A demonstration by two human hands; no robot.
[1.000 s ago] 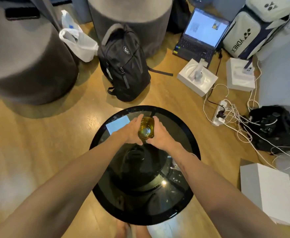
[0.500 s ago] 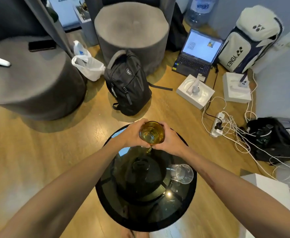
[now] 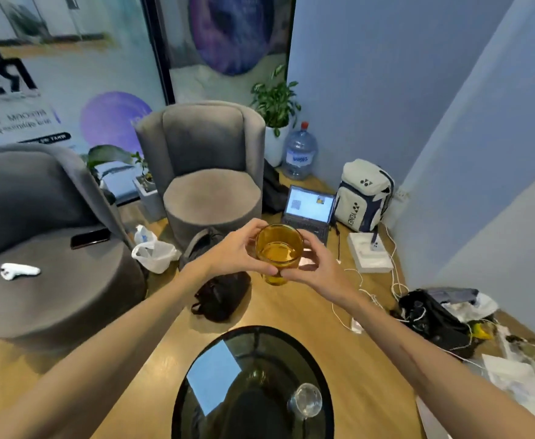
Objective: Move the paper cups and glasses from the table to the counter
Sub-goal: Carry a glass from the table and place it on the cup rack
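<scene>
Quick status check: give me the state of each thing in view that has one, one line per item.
Amber glass: lifted clear of the table, upright, held between both hands.
Left hand: gripping the amber glass.
Right hand: gripping the amber glass.
Clear glass: standing upright on the table, untouched.
Round table: carries the clear glass.
Laptop: lid open, screen lit.
Water jug: upright, red cap on.

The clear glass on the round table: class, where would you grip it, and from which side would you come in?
Grip the clear glass around its side wall, below the rim. It stands upright, mouth up, near the right edge of the table, so the right hand could probably reach it from that side, once free. Right now both it and the left hand hold the amber glass.
</scene>
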